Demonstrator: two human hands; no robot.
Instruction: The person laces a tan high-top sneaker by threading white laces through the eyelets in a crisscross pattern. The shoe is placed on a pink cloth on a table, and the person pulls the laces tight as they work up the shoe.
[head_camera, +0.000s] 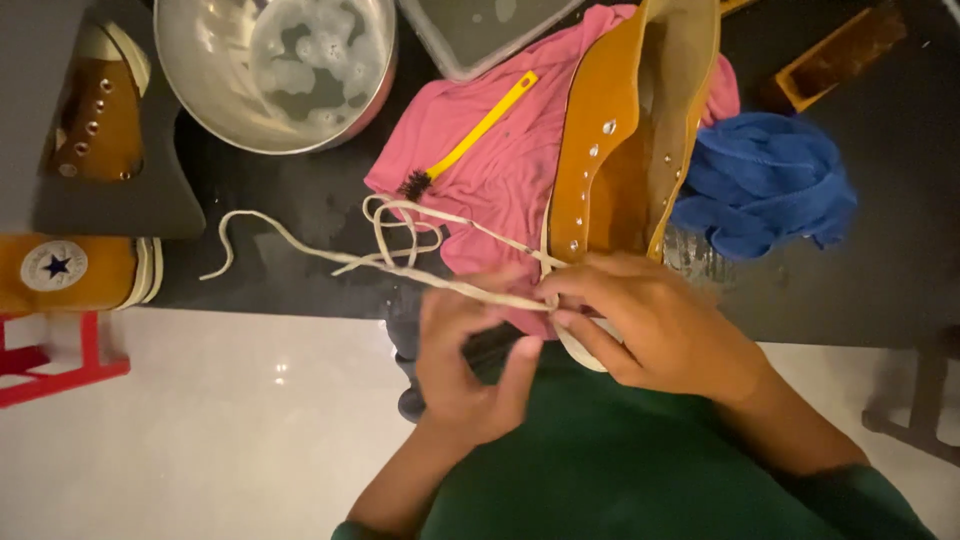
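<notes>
A mustard-yellow high-top shoe (612, 130) lies open on a pink cloth (500, 160), its eyelets facing me. A long cream shoelace (330, 255) trails left from it in loops across the dark table. My right hand (655, 320) pinches the lace at the shoe's lowest eyelets, by the toe. My left hand (465, 360) grips the same lace a little to the left, with the strand stretched taut between both hands. A yellow-handled brush (470, 135) rests on the pink cloth.
A steel bowl of soapy water (275, 65) stands at the back left, a clear tub (480, 30) beside it. A blue cloth (765, 180) lies right of the shoe. More mustard shoes (95, 110) (70, 272) sit at the left, above a red rack (50, 360).
</notes>
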